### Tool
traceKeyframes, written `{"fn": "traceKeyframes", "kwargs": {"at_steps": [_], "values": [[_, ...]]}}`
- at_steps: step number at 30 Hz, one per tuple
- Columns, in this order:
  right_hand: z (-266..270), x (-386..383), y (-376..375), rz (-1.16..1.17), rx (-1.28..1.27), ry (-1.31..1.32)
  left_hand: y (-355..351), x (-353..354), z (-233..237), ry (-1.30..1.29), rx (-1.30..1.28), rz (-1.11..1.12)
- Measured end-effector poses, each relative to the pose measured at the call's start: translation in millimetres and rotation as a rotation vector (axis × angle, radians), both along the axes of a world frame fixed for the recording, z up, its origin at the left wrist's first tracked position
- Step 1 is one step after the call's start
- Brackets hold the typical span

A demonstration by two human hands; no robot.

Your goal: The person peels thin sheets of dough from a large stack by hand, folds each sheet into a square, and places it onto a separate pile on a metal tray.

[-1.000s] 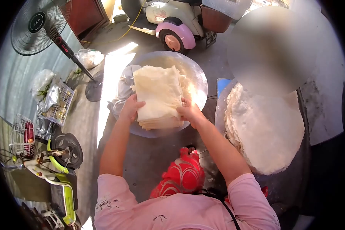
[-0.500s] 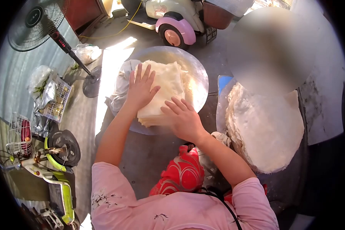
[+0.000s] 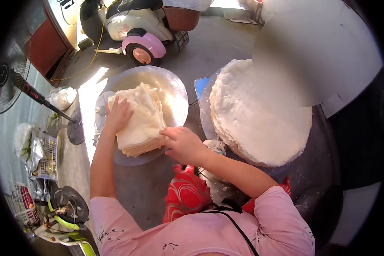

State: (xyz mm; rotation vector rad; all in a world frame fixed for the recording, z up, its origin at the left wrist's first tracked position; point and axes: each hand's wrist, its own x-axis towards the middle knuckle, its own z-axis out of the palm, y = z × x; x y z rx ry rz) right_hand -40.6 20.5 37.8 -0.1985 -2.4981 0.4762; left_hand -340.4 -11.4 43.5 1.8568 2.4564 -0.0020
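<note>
A stack of thin, pale flatbread sheets [image 3: 141,112], folded into a rough square, sits on a round metal tray [image 3: 175,85]. My left hand [image 3: 118,114] lies open on the left part of the stack's top. At the stack's right edge is my right hand [image 3: 181,145], its fingertips touching the border and the thumb apart from them; no sheet is visibly pinched. Greyish cloth [image 3: 101,106] pokes out from under the stack's left side. To the right, a tall pile of large round flatbread sheets [image 3: 256,115] rests on another round tray [image 3: 205,109].
A standing fan [image 3: 38,96] is at the left, near a white basket [image 3: 48,155] with bags. Beyond the tray stands a scooter with a pink fender [image 3: 151,45]. A green-and-white bike [image 3: 70,226] is at lower left. A blurred area covers the upper right.
The view has turned to the right, so the trays appear further left. My right hand has moved from the stack's lower right top to its right edge. My left hand still rests on top.
</note>
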Motion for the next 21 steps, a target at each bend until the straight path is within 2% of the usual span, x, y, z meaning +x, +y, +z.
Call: {"fn": "traceKeyframes", "kwargs": {"at_steps": [2,3,4,6,8,9,11,14,15,18,21], "values": [[4.3,44.9,16.0,-0.136,-0.091,0.016,-8.5,15.9,11.8,0.069,0.182,-0.144],[6.8,69.2,26.1,-0.23,-0.144,0.012,-10.8,29.0,12.6,0.03,0.394,-0.265],[8.7,93.5,34.5,-0.32,-0.197,0.009,-14.8,48.6,18.5,0.024,0.389,-0.277],[8.4,137.0,44.5,-0.581,-0.386,-0.087,-21.7,99.7,35.2,-0.238,0.527,-0.395],[-3.5,175.1,55.0,-0.675,-0.547,-0.138,-25.5,150.0,41.6,-0.411,0.571,-0.458],[-9.0,188.1,54.4,-0.685,-0.55,-0.134,-25.7,173.5,45.9,-0.46,0.529,-0.506],[-15.1,207.2,51.2,-0.69,-0.726,-0.186,-25.5,214.9,43.4,-0.524,0.466,-0.589],[-11.0,217.9,35.0,-0.658,-0.723,-0.241,-19.6,272.9,39.2,-0.557,0.399,-0.61],[-7.5,220.4,29.4,-0.66,-0.729,-0.241,-17.5,289.3,40.1,-0.601,0.447,-0.613],[-0.7,227.1,20.1,-0.684,-0.596,-0.3,-11.3,322.9,34.1,-0.672,0.506,-0.566],[-10.1,233.2,20.3,-0.688,-0.48,-0.348,-4.8,338.8,17.4,-0.624,0.549,-0.56]]}}
